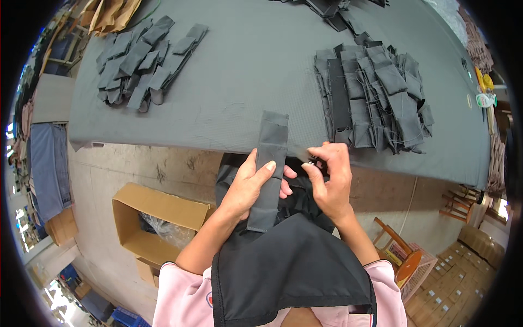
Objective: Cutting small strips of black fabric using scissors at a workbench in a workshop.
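Observation:
A long dark grey fabric strip [271,139] with creases across it stands nearly upright at the table's near edge. My left hand [248,185] is closed around it, thumb flat on the front and fingertips showing past its right side. Just to the right, my right hand [333,177] is raised with its fingers curled in a pinch, apart from the strip. Something small and dark is partly visible at those fingers, with a blur beside it; its kind cannot be made out. A black apron [294,261] covers my front.
Dark grey cloth covers the table [234,71]. Stacked fabric pieces [376,98] lie at the right, a looser pile [136,62] at the left, brown paper [111,16] at the far left. An opened cardboard box [128,223] sits left below; a wooden stool [407,264] stands right.

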{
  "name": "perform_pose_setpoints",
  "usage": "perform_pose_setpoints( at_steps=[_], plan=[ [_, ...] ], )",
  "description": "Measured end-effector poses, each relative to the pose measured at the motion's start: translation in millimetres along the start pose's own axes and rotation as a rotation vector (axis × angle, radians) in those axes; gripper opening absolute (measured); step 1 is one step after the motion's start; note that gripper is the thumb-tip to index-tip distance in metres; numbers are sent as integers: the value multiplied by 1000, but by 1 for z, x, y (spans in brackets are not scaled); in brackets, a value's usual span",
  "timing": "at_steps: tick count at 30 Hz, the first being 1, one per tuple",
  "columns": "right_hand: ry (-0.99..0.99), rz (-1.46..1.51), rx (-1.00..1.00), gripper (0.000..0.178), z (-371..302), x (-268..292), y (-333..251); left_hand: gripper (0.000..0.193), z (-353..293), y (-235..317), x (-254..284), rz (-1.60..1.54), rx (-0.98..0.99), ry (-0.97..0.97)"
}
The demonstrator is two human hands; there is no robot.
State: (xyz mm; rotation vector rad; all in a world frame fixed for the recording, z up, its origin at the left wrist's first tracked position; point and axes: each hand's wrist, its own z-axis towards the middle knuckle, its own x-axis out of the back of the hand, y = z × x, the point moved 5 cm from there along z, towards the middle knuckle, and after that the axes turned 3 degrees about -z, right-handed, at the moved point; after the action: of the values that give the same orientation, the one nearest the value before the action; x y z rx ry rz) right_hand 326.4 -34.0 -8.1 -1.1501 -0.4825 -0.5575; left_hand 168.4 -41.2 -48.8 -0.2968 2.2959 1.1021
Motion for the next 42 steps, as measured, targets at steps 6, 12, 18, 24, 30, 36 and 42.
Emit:
perform_pose_setpoints(
  at_steps=[6,12,18,24,30,36,42],
  plan=[
    [44,-79,88,28,2,-4,-4,31,-3,5,-11,-30,1,-65],
    [48,-213,240,23,-3,-3,-10,35,-5,3,-8,-52,32,-83],
    [22,-149,207,26,5,-6,-10,41,-9,0,-9,-65,47,-47],
    [-144,-173,210,27,13,-1,-15,44,-11,1,-5,-17,104,-121],
    [-241,-95,242,30,16,-2,-13,42,-13,5,-2,21,142,-148],
    [-172,-132,313,32,6,-1,-15,42,-13,2,-2,9,165,-155],
    [-43,23,183,27,2,3,-8,44,-13,1,-4,27,168,-177]
  ],
)
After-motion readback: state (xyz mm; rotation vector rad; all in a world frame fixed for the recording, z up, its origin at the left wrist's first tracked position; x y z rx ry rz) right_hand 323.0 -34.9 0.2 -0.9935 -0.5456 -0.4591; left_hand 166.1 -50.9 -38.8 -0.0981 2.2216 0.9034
